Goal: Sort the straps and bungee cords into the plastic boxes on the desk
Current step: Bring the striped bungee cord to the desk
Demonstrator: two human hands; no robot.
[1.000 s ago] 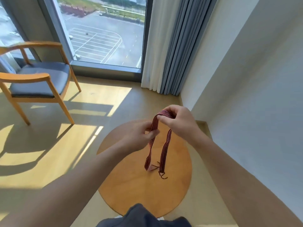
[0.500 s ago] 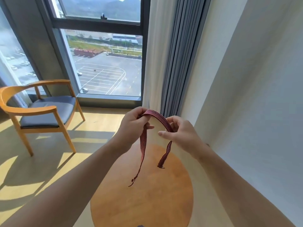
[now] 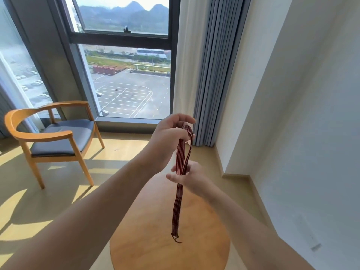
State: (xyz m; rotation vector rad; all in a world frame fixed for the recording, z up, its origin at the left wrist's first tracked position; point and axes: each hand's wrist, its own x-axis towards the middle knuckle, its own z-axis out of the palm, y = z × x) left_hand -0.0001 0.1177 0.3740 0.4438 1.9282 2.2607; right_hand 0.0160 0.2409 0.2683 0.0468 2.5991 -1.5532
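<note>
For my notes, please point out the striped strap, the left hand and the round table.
striped strap (image 3: 176, 203), head view, hanging lower part.
left hand (image 3: 167, 133), head view, its back.
round table (image 3: 202, 248), head view, bare top.

A single wide-angle camera sits on the person's head and looks forward and somewhat down, along both forearms, which enter from the lower corners. The left hand (image 3: 169, 137) and right hand (image 3: 194, 181) meet close to the lens near the middle of the frame, both holding the strap (image 3: 177, 201). Directly below lies the round wooden table (image 3: 194, 250), seen steeply from above and cut off by the bottom edge. The view faces a corner of the room: the window (image 3: 132, 90) and curtain (image 3: 210, 75) stand farther ahead, the chair (image 3: 58, 141) is off to the left, and the white wall (image 3: 311, 114) runs along the right side. Straight lines bow toward the edges.
</note>
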